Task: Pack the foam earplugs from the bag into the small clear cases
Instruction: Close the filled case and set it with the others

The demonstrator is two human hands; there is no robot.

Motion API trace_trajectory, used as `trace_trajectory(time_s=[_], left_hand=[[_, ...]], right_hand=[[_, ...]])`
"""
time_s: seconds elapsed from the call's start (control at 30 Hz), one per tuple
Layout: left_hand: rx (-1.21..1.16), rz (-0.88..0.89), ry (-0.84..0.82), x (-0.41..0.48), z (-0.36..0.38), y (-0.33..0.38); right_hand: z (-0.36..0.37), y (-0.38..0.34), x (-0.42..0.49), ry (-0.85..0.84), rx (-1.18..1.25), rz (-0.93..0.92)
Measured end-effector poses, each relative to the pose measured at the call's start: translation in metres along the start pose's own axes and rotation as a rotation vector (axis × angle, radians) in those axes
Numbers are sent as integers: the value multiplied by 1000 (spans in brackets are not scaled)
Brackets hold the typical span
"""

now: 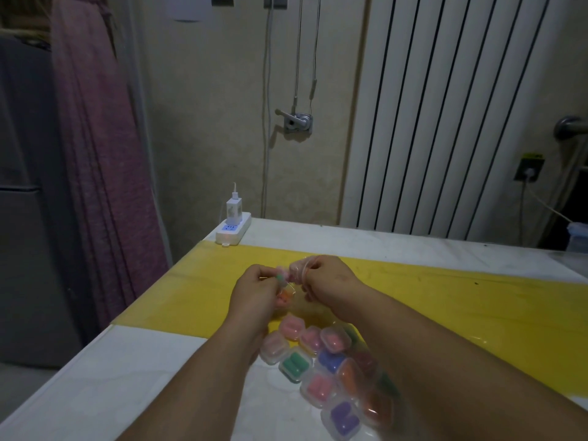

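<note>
Both my hands hold a clear plastic bag (294,275) of coloured foam earplugs (284,294) above the yellow mat (445,300). My left hand (254,294) grips the bag's left side, with green, pink and orange earplugs showing beside its fingers. My right hand (324,276) pinches the bag's upper right edge. Several small clear cases (331,370) lie in a cluster under my forearms, each with a pair of earplugs inside: pink, green, blue, orange, purple. My right forearm hides part of the cluster.
The white table (127,377) carries the yellow mat across its middle. A white power strip (233,230) with a charger plugged in sits at the far left corner. A clear container (577,237) stands at the far right edge. A radiator and a wall are behind.
</note>
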State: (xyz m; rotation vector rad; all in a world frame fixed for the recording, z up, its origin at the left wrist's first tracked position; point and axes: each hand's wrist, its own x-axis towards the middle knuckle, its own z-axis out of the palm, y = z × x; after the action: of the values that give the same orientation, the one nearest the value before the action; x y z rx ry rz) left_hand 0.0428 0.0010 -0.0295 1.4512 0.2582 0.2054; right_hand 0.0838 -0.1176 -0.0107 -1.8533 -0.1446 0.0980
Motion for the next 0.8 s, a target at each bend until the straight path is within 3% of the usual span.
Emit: trace_trajectory(time_s=[0.2, 0.4, 0.57, 0.8], left_hand=[[57, 47, 37, 4, -2, -5], [76, 94, -2, 2, -2, -6], [106, 111, 16, 1, -3, -4], [141, 120, 48, 3, -3, -7]], right_hand=[[3, -4, -4, -36, 18, -30], [3, -1, -6, -2, 62, 96], [6, -4, -3, 77, 11, 89], [11, -19, -16, -14, 96, 149]])
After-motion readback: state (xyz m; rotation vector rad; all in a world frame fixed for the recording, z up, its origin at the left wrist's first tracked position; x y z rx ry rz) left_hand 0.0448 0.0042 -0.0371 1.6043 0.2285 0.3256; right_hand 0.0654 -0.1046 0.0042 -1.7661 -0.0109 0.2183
